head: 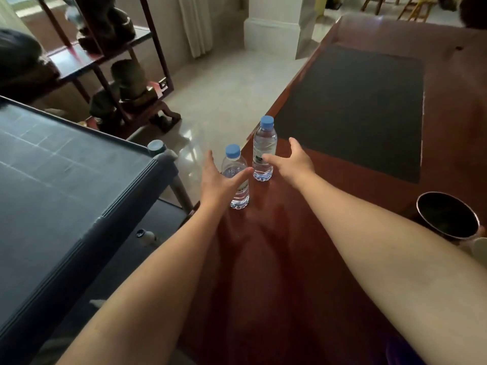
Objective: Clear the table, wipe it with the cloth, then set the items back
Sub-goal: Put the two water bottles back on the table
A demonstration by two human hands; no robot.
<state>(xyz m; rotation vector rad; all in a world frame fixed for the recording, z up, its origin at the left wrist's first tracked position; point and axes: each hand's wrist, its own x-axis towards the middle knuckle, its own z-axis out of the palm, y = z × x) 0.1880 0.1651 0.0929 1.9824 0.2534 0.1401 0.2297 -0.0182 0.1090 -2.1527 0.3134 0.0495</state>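
Two clear water bottles with blue caps stand upright near the left edge of the dark red wooden table (276,246). My left hand (216,177) is open around the near bottle (238,191), thumb across its front, fingers spread and not closed on it. My right hand (292,160) is open beside the far bottle (263,143), with a fingertip touching its label. No cloth is in view.
A dark mat (355,109) lies on the table beyond the bottles. A dark round pot (448,217) stands at the table's right edge. A grey cart (66,175) stands to the left, with a dark shelf of carved figures (118,75) behind it.
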